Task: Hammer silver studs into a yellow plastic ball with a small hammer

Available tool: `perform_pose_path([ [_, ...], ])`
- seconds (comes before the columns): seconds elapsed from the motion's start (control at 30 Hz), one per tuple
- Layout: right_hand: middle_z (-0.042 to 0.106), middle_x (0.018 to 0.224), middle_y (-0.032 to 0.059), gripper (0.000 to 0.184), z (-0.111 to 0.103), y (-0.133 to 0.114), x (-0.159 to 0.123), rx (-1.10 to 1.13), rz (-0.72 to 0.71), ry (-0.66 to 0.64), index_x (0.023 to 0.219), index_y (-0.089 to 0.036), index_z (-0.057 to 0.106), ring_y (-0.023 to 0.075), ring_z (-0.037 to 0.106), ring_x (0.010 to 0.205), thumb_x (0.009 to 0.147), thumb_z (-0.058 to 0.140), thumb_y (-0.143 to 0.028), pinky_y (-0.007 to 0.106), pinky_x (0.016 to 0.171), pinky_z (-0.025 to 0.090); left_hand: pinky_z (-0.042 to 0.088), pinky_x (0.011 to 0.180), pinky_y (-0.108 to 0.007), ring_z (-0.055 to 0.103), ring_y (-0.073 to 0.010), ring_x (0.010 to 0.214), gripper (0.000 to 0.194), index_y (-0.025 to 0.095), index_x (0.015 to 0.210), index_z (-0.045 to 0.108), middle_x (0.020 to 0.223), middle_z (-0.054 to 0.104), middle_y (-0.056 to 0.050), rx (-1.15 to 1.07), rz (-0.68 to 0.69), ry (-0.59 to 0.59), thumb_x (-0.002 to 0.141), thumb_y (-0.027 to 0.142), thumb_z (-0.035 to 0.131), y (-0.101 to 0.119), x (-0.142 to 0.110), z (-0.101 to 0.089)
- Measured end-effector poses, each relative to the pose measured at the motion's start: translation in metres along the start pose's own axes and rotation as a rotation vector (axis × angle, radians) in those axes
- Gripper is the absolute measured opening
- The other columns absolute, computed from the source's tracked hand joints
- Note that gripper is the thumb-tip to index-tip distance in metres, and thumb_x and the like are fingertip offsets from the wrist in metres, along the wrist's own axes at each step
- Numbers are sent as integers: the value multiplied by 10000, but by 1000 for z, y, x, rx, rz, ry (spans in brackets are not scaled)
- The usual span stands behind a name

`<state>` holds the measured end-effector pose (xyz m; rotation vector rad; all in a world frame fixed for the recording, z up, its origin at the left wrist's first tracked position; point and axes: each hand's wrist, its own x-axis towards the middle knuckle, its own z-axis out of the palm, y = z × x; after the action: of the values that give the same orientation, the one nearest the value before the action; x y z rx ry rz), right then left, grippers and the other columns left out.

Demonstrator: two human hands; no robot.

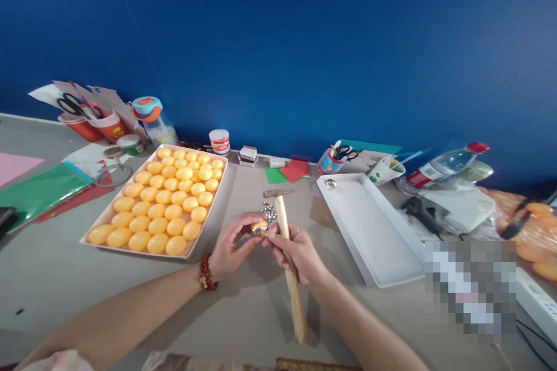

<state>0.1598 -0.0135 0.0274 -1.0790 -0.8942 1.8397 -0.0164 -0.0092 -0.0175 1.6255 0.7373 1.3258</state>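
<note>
In my left hand (pixel 237 246), closed, is an orange ping-pong ball (pixel 260 228) partly covered with shiny silver studs. My right hand (pixel 298 252) grips a wooden-handled hammer (pixel 285 237), its thumb across the handle. The fingertips of that hand meet the ball's right side, and whether they pinch a small stud there is hidden. A small pile of silver studs (pixel 270 211) lies on the table just beyond the ball, close to the hammer's head (pixel 278 192).
A shallow box (pixel 188 256) of orange ping-pong balls stands at left. To the right, a white tray (pixel 374 237) holds one silver-covered ball (pixel 331 184). Pen cups, a drink bottle (pixel 452 165), coloured paper (pixel 296 170) and a power strip (pixel 537 301) lie around.
</note>
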Motion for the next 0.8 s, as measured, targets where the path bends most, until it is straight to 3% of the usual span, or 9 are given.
perform_pose_path([
  [0.8, 645, 629, -19, 320, 4, 0, -2, 24, -19, -24, 813, -164, 578, 28, 429, 383, 718, 782, -393, 124, 316, 320, 526, 926, -411, 569, -272, 1171, 346, 225, 1217, 563, 1248, 581, -134, -19, 3, 7, 882, 152, 605, -4, 1, 1],
])
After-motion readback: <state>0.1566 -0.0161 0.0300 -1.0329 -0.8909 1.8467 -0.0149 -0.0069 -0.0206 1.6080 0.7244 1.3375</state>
